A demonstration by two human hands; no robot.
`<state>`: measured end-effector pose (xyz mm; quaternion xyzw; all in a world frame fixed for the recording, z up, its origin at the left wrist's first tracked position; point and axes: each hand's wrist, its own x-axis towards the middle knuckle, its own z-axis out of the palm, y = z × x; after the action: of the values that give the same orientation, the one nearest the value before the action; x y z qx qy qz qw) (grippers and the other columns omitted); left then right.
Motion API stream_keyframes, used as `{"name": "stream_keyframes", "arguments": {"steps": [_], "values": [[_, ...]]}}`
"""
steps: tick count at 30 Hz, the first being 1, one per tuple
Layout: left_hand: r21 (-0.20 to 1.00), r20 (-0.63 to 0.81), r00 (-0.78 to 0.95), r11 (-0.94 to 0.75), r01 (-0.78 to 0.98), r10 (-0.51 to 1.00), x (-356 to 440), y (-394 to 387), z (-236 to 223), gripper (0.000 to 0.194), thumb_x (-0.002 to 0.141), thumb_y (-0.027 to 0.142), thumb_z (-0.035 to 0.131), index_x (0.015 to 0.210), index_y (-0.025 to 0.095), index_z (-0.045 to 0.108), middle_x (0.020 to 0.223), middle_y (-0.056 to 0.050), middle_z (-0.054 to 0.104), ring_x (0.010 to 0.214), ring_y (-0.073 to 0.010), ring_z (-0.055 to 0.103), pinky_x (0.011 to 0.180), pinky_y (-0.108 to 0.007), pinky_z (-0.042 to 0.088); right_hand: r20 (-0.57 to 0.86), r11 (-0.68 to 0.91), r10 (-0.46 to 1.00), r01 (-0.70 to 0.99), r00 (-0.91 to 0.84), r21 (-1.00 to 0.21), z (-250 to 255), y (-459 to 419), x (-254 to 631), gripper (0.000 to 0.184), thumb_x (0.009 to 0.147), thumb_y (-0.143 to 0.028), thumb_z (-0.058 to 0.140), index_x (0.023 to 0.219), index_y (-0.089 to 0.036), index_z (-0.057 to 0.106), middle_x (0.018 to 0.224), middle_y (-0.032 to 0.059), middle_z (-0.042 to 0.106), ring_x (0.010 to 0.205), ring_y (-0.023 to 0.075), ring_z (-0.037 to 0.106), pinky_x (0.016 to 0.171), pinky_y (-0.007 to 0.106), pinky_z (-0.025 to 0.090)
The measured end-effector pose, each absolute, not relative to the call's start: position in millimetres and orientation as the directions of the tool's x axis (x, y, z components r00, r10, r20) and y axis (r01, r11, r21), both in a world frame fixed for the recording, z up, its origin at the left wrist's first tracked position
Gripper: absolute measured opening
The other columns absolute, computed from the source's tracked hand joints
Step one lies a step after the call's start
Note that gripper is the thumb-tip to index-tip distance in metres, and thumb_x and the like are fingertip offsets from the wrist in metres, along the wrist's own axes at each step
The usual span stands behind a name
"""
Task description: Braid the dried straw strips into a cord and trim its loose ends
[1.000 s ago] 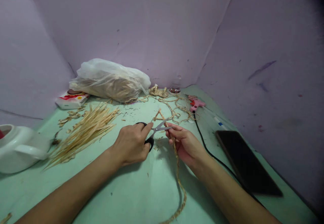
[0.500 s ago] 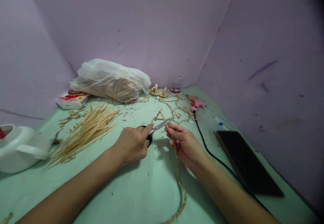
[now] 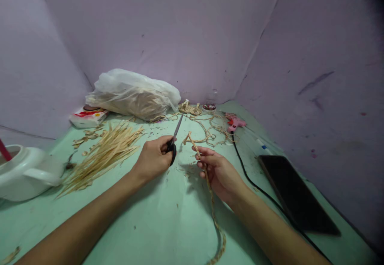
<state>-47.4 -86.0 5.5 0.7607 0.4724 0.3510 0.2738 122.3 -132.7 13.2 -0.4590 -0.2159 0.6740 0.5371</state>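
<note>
My left hand (image 3: 154,157) is closed around the black handles of a pair of scissors (image 3: 177,127), whose blades are together and point away toward the back of the table. To its right, my right hand (image 3: 220,169) pinches a braided straw cord (image 3: 212,201) between thumb and fingers. One end of the cord rises past the fingertips and bends over; the other trails down to the front edge of the view. The scissors and the cord are apart. Small fibre trimmings lie on the table below the hands.
Loose straw strips (image 3: 105,153) lie on the left, near a white pot (image 3: 27,173). A plastic bag (image 3: 135,95), woven piece (image 3: 189,108), bead container (image 3: 209,107) and tangled cord (image 3: 207,131) are at the back. A pink glue gun (image 3: 236,122) and phone (image 3: 297,193) lie right.
The scissors' blades were open at the cord; they have closed, drawn back left and turned to point away. My right hand keeps its hold on the cord. The view has shifted slightly.
</note>
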Motion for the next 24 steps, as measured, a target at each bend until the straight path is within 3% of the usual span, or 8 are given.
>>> {"name": "stream_keyframes", "arguments": {"steps": [2,4,7,10,14,19,24], "values": [[0.711,0.279,0.321,-0.419,0.564,0.905,-47.3,-87.5,6.4,0.027,0.071,0.02,0.048,0.095,0.015,0.059,0.063,0.002,0.058,0.053,-0.0098,0.051,0.051,-0.019,0.036,-0.369,-0.327,0.929,-0.506,-0.019,-0.798,13.5,-133.1,121.2,0.034,0.055,-0.004,0.052,0.085,-0.015,0.064,0.068,-0.0021,0.051,0.043,0.0025,0.036,0.03,0.012,0.019],[0.598,0.305,0.351,-0.465,0.653,0.885,-47.2,-91.7,9.6,0.028,0.07,0.02,0.048,0.095,0.018,0.059,0.067,0.001,0.06,0.058,-0.0112,0.053,0.054,-0.021,0.037,-0.349,-0.321,0.936,-0.494,-0.038,-0.808,13.1,-133.0,120.9,0.038,0.053,-0.004,0.049,0.086,-0.016,0.065,0.069,-0.0028,0.049,0.041,0.0012,0.029,0.03,0.013,0.011],[0.392,0.352,0.423,-0.541,0.744,0.835,-47.3,-98.2,13.9,0.036,0.066,0.022,0.049,0.101,0.022,0.057,0.079,0.0,0.064,0.07,-0.0155,0.058,0.061,-0.024,0.039,-0.323,-0.304,0.945,-0.504,-0.052,-0.808,12.5,-132.5,122.2,0.043,0.052,-0.004,0.048,0.088,-0.017,0.065,0.067,-0.0044,0.043,0.041,0.0012,0.021,0.032,0.014,0.01],[0.294,0.365,0.454,-0.563,0.773,0.813,-47.8,-99.6,12.7,0.043,0.066,0.024,0.049,0.109,0.021,0.053,0.087,-0.002,0.065,0.076,-0.0187,0.06,0.064,-0.028,0.04,-0.312,-0.296,0.949,-0.505,-0.056,-0.811,12.3,-132.2,123.8,0.046,0.052,-0.005,0.047,0.093,-0.019,0.064,0.066,-0.0052,0.039,0.042,0.0022,0.017,0.034,0.015,0.008],[0.339,0.344,0.434,-0.541,0.77,0.833,-48.5,-95.5,5.7,0.04,0.068,0.024,0.048,0.107,0.022,0.053,0.085,0.0,0.065,0.075,-0.018,0.06,0.064,-0.028,0.041,-0.298,-0.29,0.952,-0.502,-0.066,-0.815,12.0,-132.7,123.8,0.048,0.052,-0.006,0.048,0.095,-0.02,0.063,0.066,-0.0052,0.038,0.043,0.0029,0.016,0.035,0.016,0.007],[0.385,0.349,0.504,-0.611,0.692,0.79,-46.9,-95.9,1.5,0.051,0.065,0.02,0.049,0.116,0.023,0.048,0.103,-0.002,0.063,0.086,-0.0188,0.059,0.071,-0.029,0.042,-0.32,-0.32,0.943,-0.496,-0.087,-0.807,13.3,-134.0,121.0,0.038,0.051,-0.007,0.049,0.084,-0.019,0.062,0.064,-0.0058,0.038,0.043,0.0037,0.015,0.036,0.017,0.005],[0.535,0.321,0.485,-0.578,0.616,0.813,-44.4,-98.1,3.5,0.049,0.064,0.017,0.049,0.112,0.026,0.053,0.097,0.001,0.065,0.078,-0.0157,0.058,0.07,-0.026,0.042,-0.335,-0.336,0.938,-0.484,-0.092,-0.808,13.4,-134.1,121.2,0.038,0.051,-0.008,0.05,0.085,-0.019,0.063,0.062,-0.006,0.037,0.043,0.0042,0.014,0.037,0.019,0.004]]}}
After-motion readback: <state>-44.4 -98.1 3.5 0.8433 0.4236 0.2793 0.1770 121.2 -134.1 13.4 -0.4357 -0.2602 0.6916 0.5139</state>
